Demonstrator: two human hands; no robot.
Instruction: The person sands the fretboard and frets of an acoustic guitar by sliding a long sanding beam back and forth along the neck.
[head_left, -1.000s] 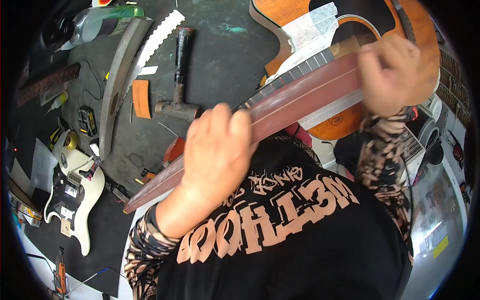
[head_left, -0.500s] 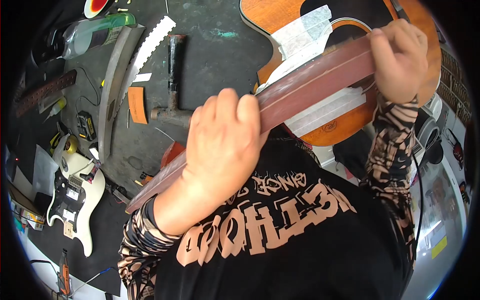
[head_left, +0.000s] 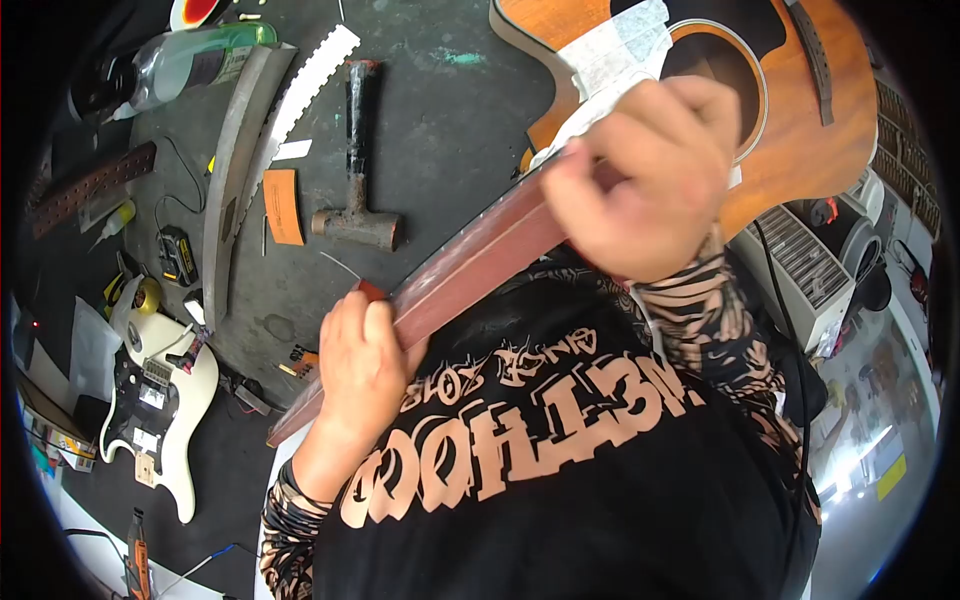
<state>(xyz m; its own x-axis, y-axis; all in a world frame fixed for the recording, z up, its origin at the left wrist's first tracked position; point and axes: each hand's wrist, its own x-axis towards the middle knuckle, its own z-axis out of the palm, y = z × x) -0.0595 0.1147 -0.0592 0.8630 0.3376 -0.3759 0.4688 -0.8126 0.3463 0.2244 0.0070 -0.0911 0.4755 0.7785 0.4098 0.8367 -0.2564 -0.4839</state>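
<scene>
A long reddish-brown bar (head_left: 480, 258) lies diagonally along the neck of an acoustic guitar (head_left: 815, 150), hiding most of the neck. My left hand (head_left: 362, 358) has its fingers wrapped over the bar's lower part. At the bar's upper end my right hand (head_left: 650, 180), blurred by motion, is closed round it. White masking tape or paper (head_left: 620, 48) covers part of the guitar's top beside the round soundhole, which now shows in part behind my right hand.
A hammer (head_left: 357, 215), an orange rectangular piece (head_left: 283, 206) and a long curved metal beam (head_left: 232, 185) lie on the dark bench. A white guitar body (head_left: 180, 400) is at the left, a bottle (head_left: 200, 58) at the upper left, a slatted box (head_left: 800, 262) at the right.
Both hands have moved down and to the left with the bar, my right hand the farthest. More of the soundhole and the guitar's bridge has come into view.
</scene>
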